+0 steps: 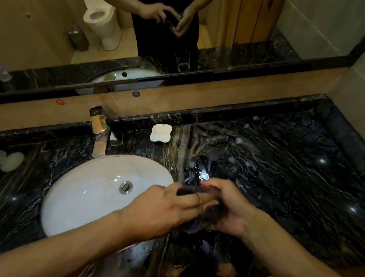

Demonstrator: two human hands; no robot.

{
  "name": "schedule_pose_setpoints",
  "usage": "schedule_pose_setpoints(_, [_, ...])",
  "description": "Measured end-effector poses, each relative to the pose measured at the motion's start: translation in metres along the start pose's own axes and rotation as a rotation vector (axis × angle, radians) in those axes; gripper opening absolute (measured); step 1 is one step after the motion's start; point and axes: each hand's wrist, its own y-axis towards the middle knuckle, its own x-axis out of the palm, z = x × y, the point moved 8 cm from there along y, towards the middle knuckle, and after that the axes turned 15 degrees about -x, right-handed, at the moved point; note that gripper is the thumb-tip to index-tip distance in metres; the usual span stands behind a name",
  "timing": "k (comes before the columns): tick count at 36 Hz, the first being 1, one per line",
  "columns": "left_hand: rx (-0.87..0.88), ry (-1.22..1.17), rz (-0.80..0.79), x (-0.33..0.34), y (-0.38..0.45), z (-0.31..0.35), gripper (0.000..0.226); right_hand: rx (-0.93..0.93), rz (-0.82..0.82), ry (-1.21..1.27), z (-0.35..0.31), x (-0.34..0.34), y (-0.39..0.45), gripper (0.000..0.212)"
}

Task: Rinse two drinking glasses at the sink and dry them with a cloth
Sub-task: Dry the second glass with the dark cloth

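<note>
My left hand (165,207) and my right hand (235,208) meet over the dark counter, just right of the sink (81,196). My left hand grips a clear drinking glass (187,191) that is mostly hidden by the fingers. A dark cloth (212,214) is bunched against that glass, and my right hand cups and holds it. A second clear glass (199,172) stands upright on the counter just behind my hands, hard to make out against the marble. No water runs from the faucet (100,136).
A white soap dish (160,133) sits behind the sink near the wall ledge. Two pale round items (3,161) lie at the far left of the counter. The black marble counter (294,180) stretches right. The mirror (54,30) above shows my hands and the standing glass.
</note>
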Motion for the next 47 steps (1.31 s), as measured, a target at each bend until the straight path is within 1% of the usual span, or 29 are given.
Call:
schedule_pose_setpoints(2, [-0.06, -0.094, -0.01, 0.003, 0.003, -0.008, 0.062, -0.028, -0.009, -0.007, -0.003, 0.002, -0.002, 0.037])
schedule_pose_setpoints(3, [-0.09, -0.149, -0.036, 0.005, 0.004, -0.012, 0.062, -0.084, -0.027, 0.027, -0.01, 0.005, -0.004, 0.044])
schedule_pose_setpoints(4, [-0.141, -0.217, -0.059, 0.008, 0.004, -0.017, 0.059, -0.175, -0.048, 0.073, -0.02, 0.009, -0.005, 0.047])
schedule_pose_setpoints(6, [-0.311, -0.441, -0.062, 0.004, 0.007, -0.03, 0.043, -0.444, -0.056, 0.081, -0.037, 0.013, -0.009, 0.046])
schedule_pose_setpoints(7, [-0.431, -0.616, -0.075, 0.0, 0.008, -0.037, 0.039, -0.609, -0.036, 0.018, -0.044, 0.013, -0.013, 0.042])
schedule_pose_setpoints(8, [-0.562, -0.841, -0.106, -0.003, 0.009, -0.042, 0.034, -0.764, -0.011, -0.079, -0.048, 0.014, -0.018, 0.036])
schedule_pose_setpoints(10, [-0.743, -1.313, -0.19, -0.005, 0.009, -0.042, 0.025, -1.022, 0.039, -0.287, -0.055, 0.016, -0.028, 0.036])
schedule_pose_setpoints(11, [-0.78, -1.444, -0.215, -0.01, 0.009, -0.038, 0.024, -1.131, 0.066, -0.371, -0.061, 0.016, -0.032, 0.037])
schedule_pose_setpoints(12, [-0.791, -1.512, -0.246, -0.014, 0.009, -0.032, 0.023, -1.226, 0.108, -0.44, -0.068, 0.016, -0.037, 0.036])
schedule_pose_setpoints(13, [-0.772, -1.557, -0.288, -0.018, 0.01, -0.025, 0.024, -1.296, 0.157, -0.48, -0.075, 0.015, -0.041, 0.034])
schedule_pose_setpoints(14, [-0.747, -1.593, -0.332, -0.022, 0.01, -0.017, 0.029, -1.326, 0.203, -0.471, -0.08, 0.014, -0.043, 0.029])
schedule_pose_setpoints(16, [-0.745, -1.6, -0.358, -0.022, 0.01, -0.011, 0.036, -1.279, 0.264, -0.331, -0.084, 0.01, -0.04, 0.022])
schedule_pose_setpoints(17, [-0.761, -1.534, -0.323, -0.022, 0.009, -0.012, 0.038, -1.25, 0.283, -0.267, -0.082, 0.008, -0.038, 0.021])
schedule_pose_setpoints(20, [-0.825, -1.069, -0.101, -0.027, 0.002, -0.027, 0.051, -1.155, 0.298, -0.124, -0.077, 0.009, -0.036, 0.025])
schedule_pose_setpoints(21, [-0.828, -0.935, -0.031, -0.03, -0.003, -0.028, 0.057, -1.132, 0.298, -0.092, -0.076, 0.009, -0.035, 0.026])
schedule_pose_setpoints(22, [-0.822, -0.85, 0.049, -0.034, -0.008, -0.029, 0.061, -1.118, 0.303, -0.084, -0.075, 0.009, -0.035, 0.027])
schedule_pose_setpoints(23, [-0.816, -0.81, 0.131, -0.037, -0.012, -0.029, 0.062, -1.111, 0.315, -0.087, -0.074, 0.007, -0.035, 0.028])
schedule_pose_setpoints(25, [-0.818, -0.808, 0.259, -0.04, -0.019, -0.027, 0.067, -1.105, 0.329, -0.09, -0.073, 0.004, -0.036, 0.028])
schedule_pose_setpoints(27, [-0.838, -0.885, 0.32, -0.04, -0.02, -0.025, 0.071, -1.102, 0.329, -0.1, -0.071, 0.004, -0.036, 0.026])
schedule_pose_setpoints(29, [-0.85, -0.933, 0.348, -0.039, -0.017, -0.023, 0.074, -1.092, 0.318, -0.073, -0.068, 0.006, -0.036, 0.02])
schedule_pose_setpoints(31, [-0.838, -0.891, 0.306, -0.037, -0.011, -0.02, 0.075, -1.079, 0.33, -0.056, -0.065, 0.007, -0.037, 0.018])
schedule_pose_setpoints(34, [-0.791, -0.844, 0.107, -0.028, -0.002, -0.015, 0.076, -1.057, 0.35, -0.052, -0.064, 0.003, -0.037, 0.022])
schedule_pose_setpoints(37, [-0.586, -0.762, 0.152, -0.031, 0.002, -0.009, 0.069, -1.045, 0.339, -0.039, -0.064, -0.001, -0.037, 0.03])
schedule_pose_setpoints(39, [-0.555, -0.75, 0.078, -0.023, 0.003, -0.011, 0.077, -1.045, 0.329, -0.067, -0.065, -0.002, -0.037, 0.03])
schedule_pose_setpoints(42, [-0.459, -0.689, -0.041, -0.019, 0.009, -0.012, 0.096, -1.066, 0.304, -0.205, -0.073, -0.003, -0.038, 0.026])
schedule_pose_setpoints(44, [-0.444, -0.772, -0.083, -0.02, 0.015, -0.014, 0.098, -1.071, 0.268, -0.313, -0.078, 0.0, -0.038, 0.023])
schedule_pose_setpoints(47, [-0.523, -0.995, -0.079, -0.014, 0.019, -0.018, 0.088, -1.051, 0.272, -0.396, -0.081, 0.0, -0.037, 0.023])
